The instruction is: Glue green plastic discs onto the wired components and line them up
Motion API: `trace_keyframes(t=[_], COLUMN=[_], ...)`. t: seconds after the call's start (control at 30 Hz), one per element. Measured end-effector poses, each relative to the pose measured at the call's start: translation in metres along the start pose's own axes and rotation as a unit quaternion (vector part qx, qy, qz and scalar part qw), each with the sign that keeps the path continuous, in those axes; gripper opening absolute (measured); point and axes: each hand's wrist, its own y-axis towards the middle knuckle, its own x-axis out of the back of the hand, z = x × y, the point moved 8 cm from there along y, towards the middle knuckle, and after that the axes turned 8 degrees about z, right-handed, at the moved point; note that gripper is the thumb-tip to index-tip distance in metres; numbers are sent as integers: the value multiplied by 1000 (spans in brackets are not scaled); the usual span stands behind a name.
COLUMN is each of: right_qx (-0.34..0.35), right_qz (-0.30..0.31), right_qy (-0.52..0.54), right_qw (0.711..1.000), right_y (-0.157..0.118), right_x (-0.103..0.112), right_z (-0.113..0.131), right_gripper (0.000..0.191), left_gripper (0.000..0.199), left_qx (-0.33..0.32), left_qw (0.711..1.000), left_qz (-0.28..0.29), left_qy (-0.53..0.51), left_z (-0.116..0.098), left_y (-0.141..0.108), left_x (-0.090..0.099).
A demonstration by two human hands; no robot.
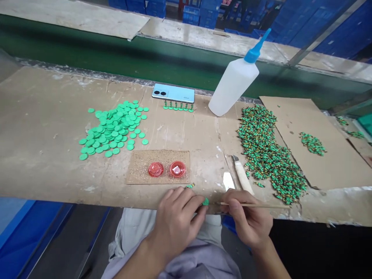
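From where I stood, the left hand pinched a disc in its fingers by the tabletop's near edge, the right hand gripped a stick, and the disc seemed light, stiff, slightly slippery, best taken by its rim.

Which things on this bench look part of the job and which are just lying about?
Probably the job: green piece in left hand, thin stick in right hand, green discs, red dishes, bottle, heaped green-black pieces.

Apparently lying about: phone, knife.
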Motion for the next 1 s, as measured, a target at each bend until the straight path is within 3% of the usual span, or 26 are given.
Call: trace_keyframes(t=[0.27,0.67,1.0], right_qx=[18,9,49], right_qz=[44,61,83], right_qy=[-80,-91,-113], right_qw=[996,994,989], right_y=[21,16,21], right_x=[-8,-11,-15], right_z=[15,9,18], right_gripper=[16,15,16], left_gripper=[3,3,4], left_qx=[3,0,1], left_qw=[1000,1000,1000], left_qz=[5,5,2], left_qy=[-1,1,-4], left_z=[-1,-1,-2], left_y=[1,1,2], left_x=[0,0,2])
